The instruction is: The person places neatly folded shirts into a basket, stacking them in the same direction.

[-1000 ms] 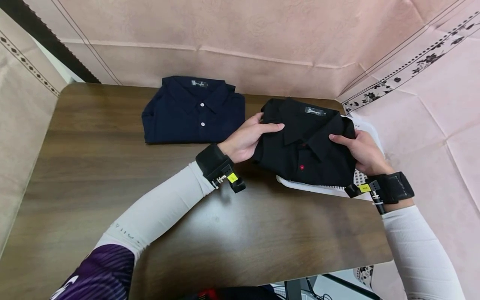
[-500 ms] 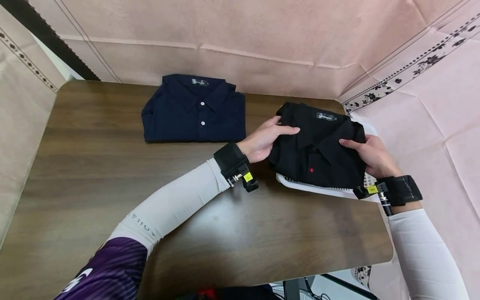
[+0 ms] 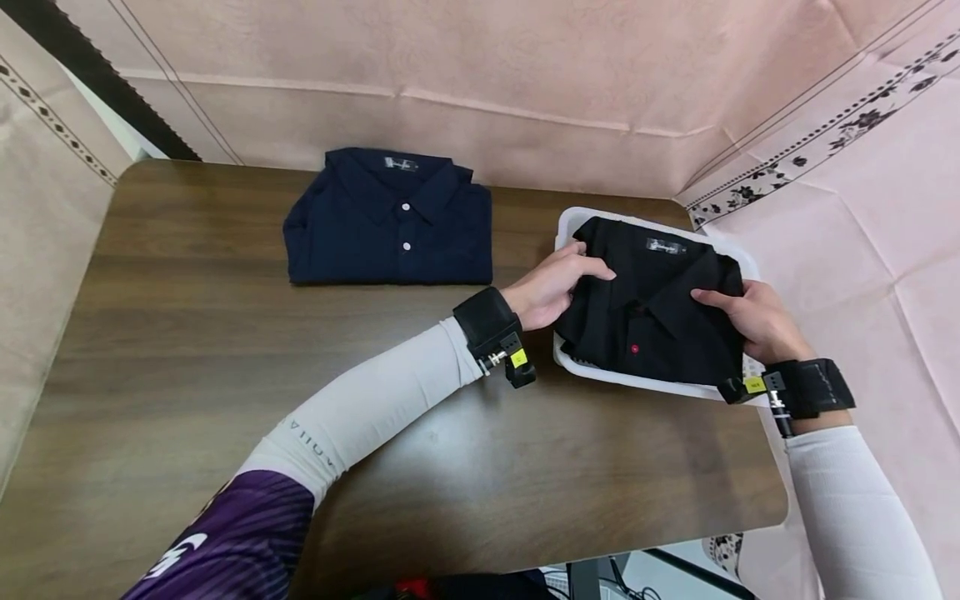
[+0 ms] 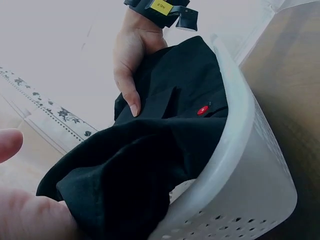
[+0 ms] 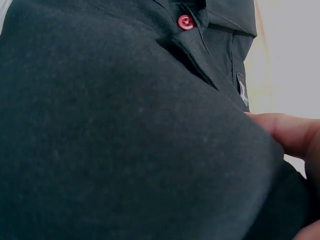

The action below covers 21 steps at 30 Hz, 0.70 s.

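A folded black shirt (image 3: 652, 308) with a red button and a neck label lies within the rim of a white plastic basket (image 3: 637, 381). My left hand (image 3: 555, 287) grips the shirt's left side, thumb on top. On the opposite side my right hand (image 3: 757, 321) holds the shirt the same way, its fingers hidden beneath the cloth. In the left wrist view the shirt (image 4: 130, 165) droops at my left hand (image 4: 32, 215), close over the perforated basket wall (image 4: 240, 195). The right wrist view is mostly filled by black cloth (image 5: 125, 125).
A folded navy shirt (image 3: 390, 225) with white buttons lies at the back of the wooden table (image 3: 225, 358), left of the basket. Pink patterned cloth (image 3: 465, 92) hangs behind the table and along its right side.
Both hands have moved right and slightly toward the near edge with the black shirt, lowering it into the basket. The basket's back rim now shows. The navy shirt stays put.
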Available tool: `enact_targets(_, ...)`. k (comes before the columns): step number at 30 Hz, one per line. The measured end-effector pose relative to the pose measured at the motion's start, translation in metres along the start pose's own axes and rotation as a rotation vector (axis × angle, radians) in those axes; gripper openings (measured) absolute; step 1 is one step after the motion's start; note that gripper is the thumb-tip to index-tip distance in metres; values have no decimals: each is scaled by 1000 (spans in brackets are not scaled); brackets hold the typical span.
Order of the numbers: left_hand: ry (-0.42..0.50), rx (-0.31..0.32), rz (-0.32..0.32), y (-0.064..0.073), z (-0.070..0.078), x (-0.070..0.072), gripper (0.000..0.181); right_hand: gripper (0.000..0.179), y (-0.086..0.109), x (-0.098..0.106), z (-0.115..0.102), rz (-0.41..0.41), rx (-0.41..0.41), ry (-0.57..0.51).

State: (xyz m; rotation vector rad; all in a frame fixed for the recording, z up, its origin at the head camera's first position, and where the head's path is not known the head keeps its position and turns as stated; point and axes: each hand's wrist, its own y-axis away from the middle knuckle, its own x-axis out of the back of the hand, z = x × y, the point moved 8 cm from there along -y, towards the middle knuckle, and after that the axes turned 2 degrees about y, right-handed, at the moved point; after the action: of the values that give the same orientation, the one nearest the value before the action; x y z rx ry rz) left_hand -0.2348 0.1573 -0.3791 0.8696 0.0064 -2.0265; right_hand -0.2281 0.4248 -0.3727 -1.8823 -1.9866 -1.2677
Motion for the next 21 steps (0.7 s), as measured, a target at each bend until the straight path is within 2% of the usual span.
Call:
enact_targets(6,13,14,54,-8,-9,-5,98,54,-3,2,6,-2,-9,11)
enact_targets(12,2,9,75,-14,-14,-12,95,51,-5,4,11,-14,-10,14)
enact_targets(15,-39,-2,72,-16,-15,-14,81,50,-6,5,13,-12,-10,16)
enact_targets(19,-81,-16,82,-20,-18,-13,56,50,-8,7,14,16,-4,75)
enact_targets(21,-89,-19,93,-22,-19,-11,52,50,-10,7,14,23,-2,97)
